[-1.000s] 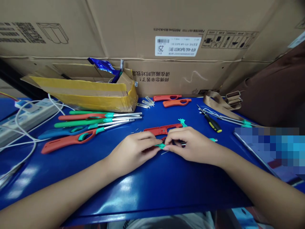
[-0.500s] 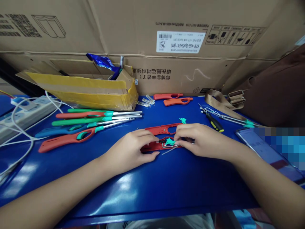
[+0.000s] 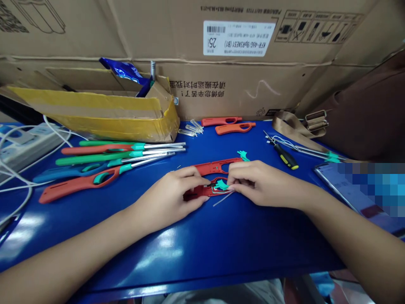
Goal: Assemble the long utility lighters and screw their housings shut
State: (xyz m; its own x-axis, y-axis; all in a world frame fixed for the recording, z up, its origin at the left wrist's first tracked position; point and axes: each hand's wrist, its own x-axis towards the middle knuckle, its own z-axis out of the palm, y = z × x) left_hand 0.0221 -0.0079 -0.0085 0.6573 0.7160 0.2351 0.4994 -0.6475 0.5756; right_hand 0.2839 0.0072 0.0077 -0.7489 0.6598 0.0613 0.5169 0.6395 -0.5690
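A red lighter casing half (image 3: 205, 191) lies hollow side up, with a black part and thin white wire inside. My left hand (image 3: 172, 192) grips its left end between thumb and fingers. My right hand (image 3: 257, 181) is closed in a pinch at the right edge of a green trigger (image 3: 220, 184) over the casing's finger loop. A thin clear tube (image 3: 222, 199) slants out below the casing. Just behind lies a second red casing half (image 3: 210, 168), partly covered by my right fingers. Another green piece (image 3: 243, 155) rests beyond my right hand.
Several long-necked lighters (image 3: 104, 177) lie at left beside white cables and a power strip (image 3: 22, 145). Behind are a yellow-taped box (image 3: 126, 124), clear fuel tubes (image 3: 193, 128) and two orange-red casings (image 3: 236, 128). A screwdriver (image 3: 284, 156) and a phone (image 3: 344, 185) lie at right.
The view has shifted slightly. My left thumb has come up against the casing's near edge. My right hand stays at the green trigger, its fingertips a little closer in.
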